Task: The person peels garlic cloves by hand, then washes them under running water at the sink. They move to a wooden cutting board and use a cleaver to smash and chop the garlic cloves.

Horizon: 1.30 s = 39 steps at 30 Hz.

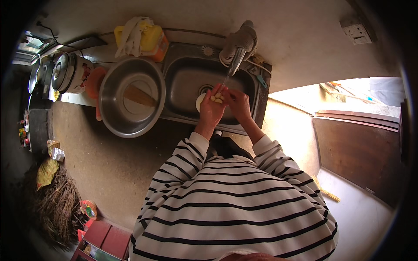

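Note:
Over the sink [183,78], my left hand [210,112] is cupped palm up and holds several pale peeled cloves [218,97], which look like garlic. My right hand [240,106] is close against its right side, fingers bent at the cloves; whether they pinch one is hidden. A thin stream of water [225,81] falls from the metal faucet [237,62] onto my left fingertips. Partly behind my left hand, a white dish [198,103] sits in the basin near the drain [205,88].
Left of the sink stands a large metal basin [112,94] with a brown piece [138,95] inside. Behind it is a yellow-and-orange jug [152,39]. A rice cooker [73,73] is farther left. A blue-handled tool [262,81] lies on the sink's right rim. Cloth [240,40] wraps the faucet.

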### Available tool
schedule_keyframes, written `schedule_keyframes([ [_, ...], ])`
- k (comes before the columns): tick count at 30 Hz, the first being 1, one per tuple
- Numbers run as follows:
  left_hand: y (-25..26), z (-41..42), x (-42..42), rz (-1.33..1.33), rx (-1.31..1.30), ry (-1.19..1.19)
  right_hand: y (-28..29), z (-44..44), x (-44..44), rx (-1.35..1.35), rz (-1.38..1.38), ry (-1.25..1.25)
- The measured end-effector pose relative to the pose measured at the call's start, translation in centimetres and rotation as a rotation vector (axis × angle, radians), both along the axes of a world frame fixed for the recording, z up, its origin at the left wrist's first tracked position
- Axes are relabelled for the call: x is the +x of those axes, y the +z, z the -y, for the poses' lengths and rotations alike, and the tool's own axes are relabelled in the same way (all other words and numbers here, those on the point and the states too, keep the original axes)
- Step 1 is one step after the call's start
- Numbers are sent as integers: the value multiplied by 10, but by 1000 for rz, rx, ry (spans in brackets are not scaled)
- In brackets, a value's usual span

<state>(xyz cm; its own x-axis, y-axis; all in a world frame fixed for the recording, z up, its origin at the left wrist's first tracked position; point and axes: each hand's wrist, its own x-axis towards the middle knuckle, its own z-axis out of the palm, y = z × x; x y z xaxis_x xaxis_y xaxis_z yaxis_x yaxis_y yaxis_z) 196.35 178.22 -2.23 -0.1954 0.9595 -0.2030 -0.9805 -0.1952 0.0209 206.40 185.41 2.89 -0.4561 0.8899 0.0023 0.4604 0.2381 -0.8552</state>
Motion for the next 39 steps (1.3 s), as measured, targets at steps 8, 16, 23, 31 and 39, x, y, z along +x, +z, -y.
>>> schedule_keyframes([
  [8, 3, 0, 1, 110, 5, 7, 12, 2, 7, -151, -106, 33],
  [16, 3, 0, -3, -106, -5, -80, 13, -4, 11, -167, 3, 148],
  [23, 9, 3, -4, -151, -88, -123, 12, -2, 6, -382, -137, 20],
  [31, 8, 5, -3, -340, -343, -68, 4, -2, 0, 5, -93, 8],
  [39, 13, -1, -2, -563, -447, 57, -3, -1, -7, -442, -133, 30],
])
